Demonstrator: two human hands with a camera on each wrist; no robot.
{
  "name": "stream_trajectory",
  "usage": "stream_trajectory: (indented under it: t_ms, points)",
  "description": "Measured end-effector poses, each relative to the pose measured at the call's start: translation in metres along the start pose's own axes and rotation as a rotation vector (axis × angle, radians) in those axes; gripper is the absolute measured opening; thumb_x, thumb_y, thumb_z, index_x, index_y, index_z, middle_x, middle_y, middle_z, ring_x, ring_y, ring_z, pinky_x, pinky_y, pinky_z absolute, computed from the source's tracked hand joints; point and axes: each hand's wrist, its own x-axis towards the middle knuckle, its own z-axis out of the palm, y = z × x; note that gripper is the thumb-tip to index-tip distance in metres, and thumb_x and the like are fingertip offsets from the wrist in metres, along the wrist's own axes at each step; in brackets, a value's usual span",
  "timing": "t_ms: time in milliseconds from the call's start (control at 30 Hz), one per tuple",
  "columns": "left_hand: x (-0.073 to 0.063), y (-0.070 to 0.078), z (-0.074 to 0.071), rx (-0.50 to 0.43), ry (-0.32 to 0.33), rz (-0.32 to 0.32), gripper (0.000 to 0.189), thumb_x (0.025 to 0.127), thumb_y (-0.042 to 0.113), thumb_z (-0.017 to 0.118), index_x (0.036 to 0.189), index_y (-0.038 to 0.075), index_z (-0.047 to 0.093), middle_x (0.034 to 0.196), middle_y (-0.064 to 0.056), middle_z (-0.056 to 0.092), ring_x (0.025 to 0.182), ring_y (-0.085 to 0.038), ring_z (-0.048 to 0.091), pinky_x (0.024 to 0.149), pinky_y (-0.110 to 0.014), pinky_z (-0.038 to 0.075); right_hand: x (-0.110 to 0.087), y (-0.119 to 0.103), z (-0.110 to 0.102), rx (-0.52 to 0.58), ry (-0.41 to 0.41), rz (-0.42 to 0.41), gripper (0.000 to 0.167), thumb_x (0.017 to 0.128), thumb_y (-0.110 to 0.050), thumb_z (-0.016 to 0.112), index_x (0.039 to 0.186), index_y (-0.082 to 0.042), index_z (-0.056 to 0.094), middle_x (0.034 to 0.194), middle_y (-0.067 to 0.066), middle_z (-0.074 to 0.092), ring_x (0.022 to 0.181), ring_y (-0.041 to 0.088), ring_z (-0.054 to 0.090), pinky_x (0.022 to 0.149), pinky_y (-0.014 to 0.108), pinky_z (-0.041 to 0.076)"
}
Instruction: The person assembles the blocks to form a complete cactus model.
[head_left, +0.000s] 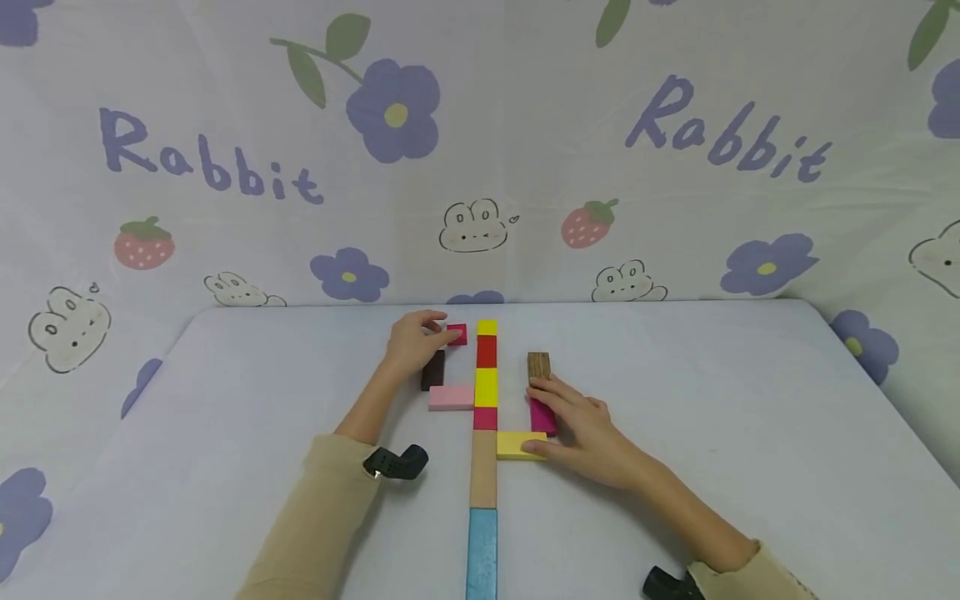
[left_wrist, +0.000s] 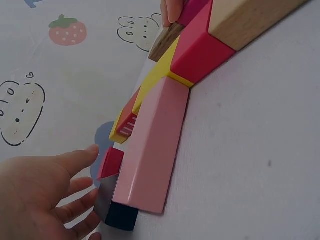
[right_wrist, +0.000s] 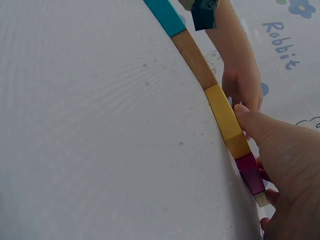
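Observation:
My left hand [head_left: 412, 343] is at the far left of the block line, its thumb tip at a small red block [head_left: 461, 335]. Its fingers lie by a black block [head_left: 432, 372], loosely bent in the left wrist view. A pink block [head_left: 451, 398] sticks out left from the line. My right hand [head_left: 596, 433] lies over the right branch. Its thumb touches a yellow block [head_left: 512, 447], and its fingers rest around a magenta block [head_left: 542, 418] and a brown wood-grained block [head_left: 538, 365]. Part of the magenta block is hidden by the fingers.
The central line holds a light blue block [head_left: 483, 550], a tan block [head_left: 484, 469], a red-pink block [head_left: 486, 418], yellow and red blocks [head_left: 487, 352]. All lie flat on the white tablecloth [head_left: 225, 417]. A printed cloth backdrop [head_left: 525, 150] rises behind the table.

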Motion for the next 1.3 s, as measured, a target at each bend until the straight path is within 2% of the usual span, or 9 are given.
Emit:
stream_trajectory:
  t_ms: [167, 333, 567, 800, 867, 1067, 1300]
  points:
    - [0.005, 0.004, 0.007, 0.077, 0.021, -0.051, 0.056, 0.096, 0.037, 0.076, 0.139, 0.003, 0.066, 0.120, -0.019, 0.070, 0.112, -0.034, 0.061, 0.105, -0.054, 0.046, 0.000, 0.001, 0.001, -0.001, 0.001, -0.002, 0.072, 0.091, -0.035, 0.082, 0.152, -0.006, 0.056, 0.162, 0.016, 0.046, 0.156, 0.043, 0.032, 0.110, 0.072, 0.033]
    - [0.006, 0.006, 0.010, 0.097, 0.038, -0.068, 0.058, 0.094, 0.037, 0.077, 0.138, 0.001, 0.064, 0.119, -0.019, 0.071, 0.114, -0.034, 0.063, 0.110, -0.058, 0.042, 0.001, 0.001, 0.001, -0.013, 0.002, 0.001, 0.072, 0.091, -0.036, 0.081, 0.152, -0.007, 0.056, 0.162, 0.015, 0.046, 0.156, 0.043, 0.032, 0.111, 0.072, 0.034]
    - [0.007, 0.003, 0.008, 0.013, 0.040, -0.083, 0.047, 0.097, 0.027, 0.075, 0.135, 0.002, 0.064, 0.128, -0.020, 0.069, 0.121, -0.036, 0.061, 0.112, -0.058, 0.041, 0.000, -0.001, 0.000, -0.013, 0.002, 0.009, 0.073, 0.091, -0.036, 0.081, 0.152, -0.006, 0.055, 0.162, 0.016, 0.046, 0.156, 0.043, 0.032, 0.111, 0.073, 0.033]
    - [0.011, -0.007, 0.002, -0.066, -0.003, -0.048, 0.037, 0.104, 0.014, 0.064, 0.138, 0.001, 0.065, 0.135, -0.024, 0.064, 0.125, -0.038, 0.060, 0.109, -0.047, 0.054, 0.000, -0.003, -0.001, -0.011, -0.001, 0.011, 0.072, 0.091, -0.035, 0.081, 0.152, -0.006, 0.056, 0.162, 0.016, 0.046, 0.155, 0.043, 0.032, 0.111, 0.073, 0.033]
    - [0.013, -0.009, 0.000, -0.085, -0.012, -0.048, 0.037, 0.105, 0.011, 0.060, 0.140, 0.001, 0.065, 0.137, -0.024, 0.063, 0.128, -0.039, 0.059, 0.110, -0.047, 0.053, 0.000, -0.003, -0.001, -0.010, 0.000, 0.006, 0.072, 0.091, -0.035, 0.082, 0.152, -0.006, 0.056, 0.162, 0.016, 0.046, 0.155, 0.043, 0.032, 0.111, 0.073, 0.033]
    - [0.013, -0.009, -0.003, -0.128, -0.019, -0.082, 0.039, 0.107, 0.013, 0.056, 0.145, 0.004, 0.062, 0.141, -0.024, 0.061, 0.131, -0.038, 0.056, 0.113, -0.048, 0.050, 0.001, -0.002, 0.000, -0.010, 0.002, -0.005, 0.072, 0.091, -0.035, 0.081, 0.151, -0.006, 0.056, 0.162, 0.015, 0.046, 0.155, 0.043, 0.033, 0.110, 0.073, 0.033]
    - [0.014, -0.011, -0.001, -0.148, -0.002, -0.087, 0.036, 0.107, 0.013, 0.058, 0.141, 0.003, 0.066, 0.138, -0.024, 0.063, 0.127, -0.037, 0.057, 0.111, -0.046, 0.051, 0.000, -0.001, 0.000, -0.014, 0.002, 0.001, 0.072, 0.091, -0.035, 0.081, 0.151, -0.006, 0.056, 0.162, 0.016, 0.047, 0.155, 0.043, 0.033, 0.110, 0.073, 0.033]
